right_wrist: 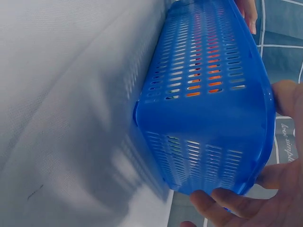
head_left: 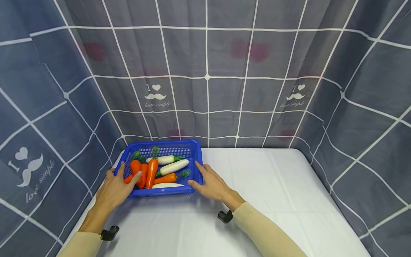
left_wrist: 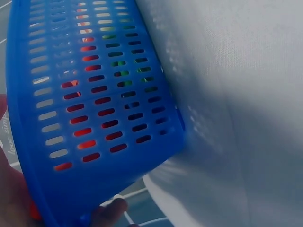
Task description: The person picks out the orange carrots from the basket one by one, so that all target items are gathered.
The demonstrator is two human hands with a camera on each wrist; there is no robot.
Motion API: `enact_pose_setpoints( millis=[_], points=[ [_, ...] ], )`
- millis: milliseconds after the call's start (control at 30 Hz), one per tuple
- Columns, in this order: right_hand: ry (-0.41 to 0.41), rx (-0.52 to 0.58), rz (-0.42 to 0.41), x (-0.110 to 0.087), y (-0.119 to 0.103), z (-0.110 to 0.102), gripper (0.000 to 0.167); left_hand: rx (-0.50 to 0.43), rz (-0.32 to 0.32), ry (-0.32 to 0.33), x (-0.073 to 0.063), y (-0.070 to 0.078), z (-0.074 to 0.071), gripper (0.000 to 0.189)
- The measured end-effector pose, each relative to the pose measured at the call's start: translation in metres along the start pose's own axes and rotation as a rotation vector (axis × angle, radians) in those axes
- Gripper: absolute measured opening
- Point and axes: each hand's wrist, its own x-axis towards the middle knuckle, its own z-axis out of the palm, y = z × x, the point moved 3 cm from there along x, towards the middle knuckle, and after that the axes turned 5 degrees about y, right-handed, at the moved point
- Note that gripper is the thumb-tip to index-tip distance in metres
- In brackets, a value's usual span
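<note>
A blue plastic basket [head_left: 160,193] with slotted walls is at the back left of the white table. Several orange carrots [head_left: 152,174] lie mostly in its left half. White radishes [head_left: 174,167] lie toward its middle and along the front wall. My left hand [head_left: 113,189] grips the left side, its thumb over the rim and fingertips outside the wall in the left wrist view. At the right side, my right hand [head_left: 212,182] holds the rim, with fingers against the outer wall in the right wrist view. Whether the basket's base touches the cloth, I cannot tell.
White cloth covers the table [head_left: 263,185], which stretches right and forward of the basket. A grey-blue curtain [head_left: 221,92] with white grid lines encloses the back and both sides, close to the basket's back and left.
</note>
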Motion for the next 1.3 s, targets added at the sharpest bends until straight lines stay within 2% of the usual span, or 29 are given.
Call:
enact_pose_setpoints(
  millis=[333, 600, 800, 933, 1300],
  points=[
    [0.024, -0.008, 0.001, -0.005, 0.004, -0.005, 0.099, 0.000, 0.006, 0.025, -0.005, 0.009, -0.001, 0.128],
    [0.028, -0.004, 0.021, -0.014, 0.008, -0.013, 0.098, 0.015, 0.017, 0.027, -0.012, 0.020, 0.006, 0.136],
    [0.035, -0.016, 0.019, -0.023, 0.014, -0.017, 0.099, 0.017, 0.042, 0.054, -0.018, 0.026, 0.012, 0.137],
    [0.046, -0.017, 0.024, -0.030, 0.016, -0.022, 0.098, 0.021, 0.067, 0.075, -0.022, 0.032, 0.013, 0.137],
    [0.069, -0.046, 0.038, -0.050, 0.027, -0.038, 0.100, 0.026, 0.098, 0.076, -0.032, 0.053, 0.020, 0.142]
  ],
)
